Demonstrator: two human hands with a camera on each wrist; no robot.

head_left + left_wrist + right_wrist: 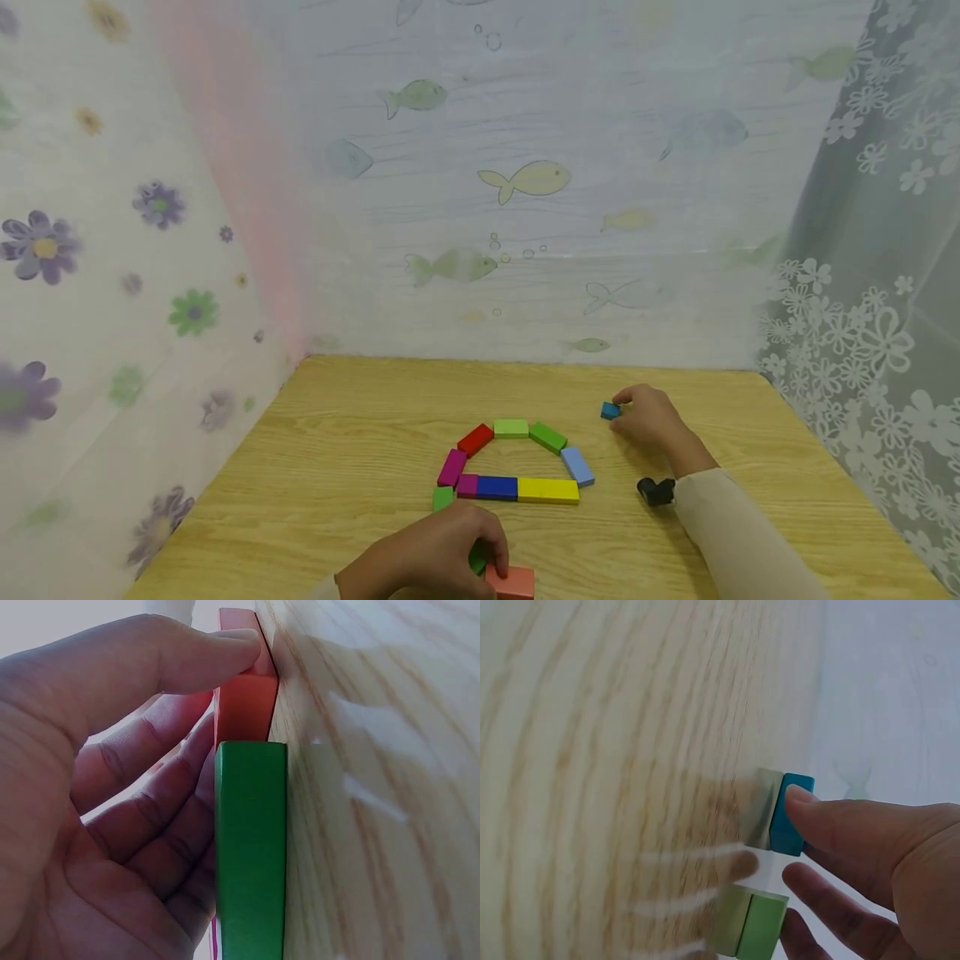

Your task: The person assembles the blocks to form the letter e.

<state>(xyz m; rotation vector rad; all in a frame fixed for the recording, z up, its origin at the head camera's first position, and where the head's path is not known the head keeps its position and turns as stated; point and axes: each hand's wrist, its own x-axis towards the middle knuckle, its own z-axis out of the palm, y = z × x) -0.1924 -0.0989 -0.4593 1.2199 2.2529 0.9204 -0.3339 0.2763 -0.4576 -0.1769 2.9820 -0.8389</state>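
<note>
My left hand (431,552) pinches a coral-orange block (515,582) near the front of the table. In the left wrist view, the thumb lies over this orange block (246,705), with a dark green block (251,847) end to end with it. Farther back on the right, my right hand (654,423) holds a small blue block (611,411) between thumb and fingers. The right wrist view shows the thumb on the blue block (790,814), which is at the tabletop, and a light green block (763,926) beyond.
Mid-table, a closed outline of blocks has red (476,439), light green (511,428), green (548,437), light blue (577,466) and magenta (452,467) pieces above a yellow (548,490) and dark blue (497,487) base. Patterned curtains (480,317) surround the wooden table (337,433).
</note>
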